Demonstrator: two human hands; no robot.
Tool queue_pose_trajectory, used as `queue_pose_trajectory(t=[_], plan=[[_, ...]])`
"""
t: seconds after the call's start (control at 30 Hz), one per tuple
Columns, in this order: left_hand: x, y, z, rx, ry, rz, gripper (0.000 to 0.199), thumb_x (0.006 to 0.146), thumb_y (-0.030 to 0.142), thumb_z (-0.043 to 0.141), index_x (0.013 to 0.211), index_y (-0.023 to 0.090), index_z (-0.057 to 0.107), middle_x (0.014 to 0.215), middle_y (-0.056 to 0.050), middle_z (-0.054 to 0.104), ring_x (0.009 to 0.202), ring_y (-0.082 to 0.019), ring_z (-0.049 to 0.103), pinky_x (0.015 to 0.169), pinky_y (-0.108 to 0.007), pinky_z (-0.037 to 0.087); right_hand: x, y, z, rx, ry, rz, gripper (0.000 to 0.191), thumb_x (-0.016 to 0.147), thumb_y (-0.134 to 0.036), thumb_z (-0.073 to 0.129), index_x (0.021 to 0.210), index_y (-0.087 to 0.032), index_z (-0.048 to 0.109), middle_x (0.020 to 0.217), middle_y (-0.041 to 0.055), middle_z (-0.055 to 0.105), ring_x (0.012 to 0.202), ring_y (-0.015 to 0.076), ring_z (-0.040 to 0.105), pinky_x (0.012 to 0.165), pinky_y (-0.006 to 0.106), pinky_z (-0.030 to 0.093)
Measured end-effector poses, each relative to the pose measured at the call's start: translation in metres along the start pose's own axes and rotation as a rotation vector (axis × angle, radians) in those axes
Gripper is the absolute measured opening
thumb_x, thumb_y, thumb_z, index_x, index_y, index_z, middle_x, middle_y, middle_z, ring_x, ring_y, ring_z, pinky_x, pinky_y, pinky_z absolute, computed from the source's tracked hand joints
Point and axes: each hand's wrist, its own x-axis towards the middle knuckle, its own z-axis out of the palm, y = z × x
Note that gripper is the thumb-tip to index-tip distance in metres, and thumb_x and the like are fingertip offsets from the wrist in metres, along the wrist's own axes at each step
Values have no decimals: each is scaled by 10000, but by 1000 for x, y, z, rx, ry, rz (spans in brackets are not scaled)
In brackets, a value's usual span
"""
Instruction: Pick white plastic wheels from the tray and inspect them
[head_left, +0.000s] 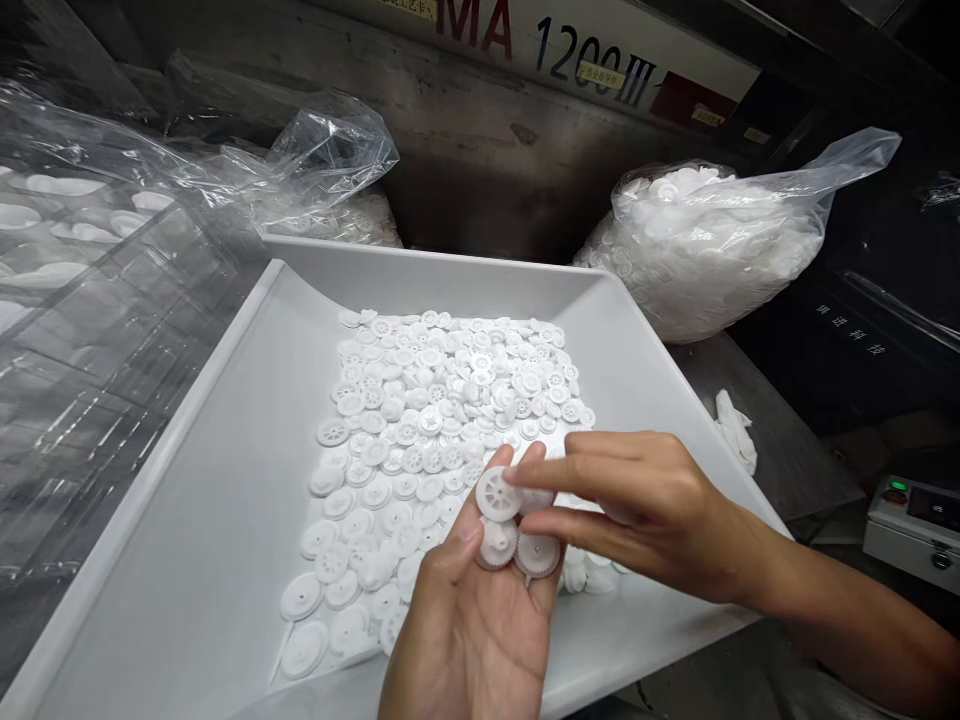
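Note:
Several white plastic gears (497, 543) rest on the fingers of my left hand (480, 620), which is turned palm up over the tray, its thumb against one of them. My right hand (645, 505) reaches in from the right. Its index finger and thumb are on a gear (536, 500) at the upper right of the group, partly hidden by the fingers. One gear (498, 494) with a spoked face lies beside it. Below the hands, many loose white gears (427, 420) cover the floor of the grey tray (210, 400).
A clear bag (720, 240) full of white parts stands behind the tray on the right. On the left are a clear plastic blister sheet (112, 370) and more plastic bags (322, 150). A grey control box (911, 535) with a green light sits at the far right.

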Motion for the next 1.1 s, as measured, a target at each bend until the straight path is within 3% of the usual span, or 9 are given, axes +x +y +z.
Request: queue_pose_trajectory(t=[0.07,0.2,0.33,0.53,0.77,0.97,1.1], plan=[[0,2,3,12,42,-22,337,916,164,399,1120,78,654,1128,-155,721,1047,-219,681,820,-254,584,0,0,-1,47,6,154,255,880,-273,686,1084,-123,648,845,-7,654,708,56,557,696,139,435],[-2,2,3,33,61,-7,371,908,163,398,1194,36,598,1107,-177,723,1066,-237,672,867,-280,572,1,0,-3,90,-69,383,219,850,-348,715,1010,-210,656,856,-68,666,720,41,549,669,132,411],[-2,-1,-2,63,-33,37,395,906,168,423,1259,69,570,1180,-172,695,1127,-247,640,964,-313,521,4,1,-4,132,-116,429,199,871,-375,683,996,-221,663,792,-72,636,711,58,538,657,162,407],[-1,5,1,-4,-1,-76,494,874,134,396,1349,24,475,1118,-178,720,1064,-220,675,875,-268,563,4,0,-8,230,-144,497,180,840,-300,716,977,-204,652,786,-60,588,697,65,508,624,169,398],[-3,-2,-4,55,-71,90,358,900,104,407,1178,61,628,1199,-173,686,1136,-238,631,937,-295,531,3,0,-9,295,-81,376,151,824,-97,681,921,-183,604,799,-60,605,652,40,487,594,142,382],[-4,-5,-4,80,-53,140,328,914,109,413,1133,61,653,1166,-175,698,1097,-233,652,887,-271,555,2,0,-9,246,-125,201,80,867,-84,624,886,-159,604,779,-27,623,656,49,527,623,151,421],[-4,-2,-4,56,-69,98,337,911,91,401,1129,77,658,1147,-158,711,1082,-209,663,861,-244,564,1,1,-11,239,-148,152,74,868,-108,643,897,-172,617,799,-14,660,672,69,551,640,172,448]])
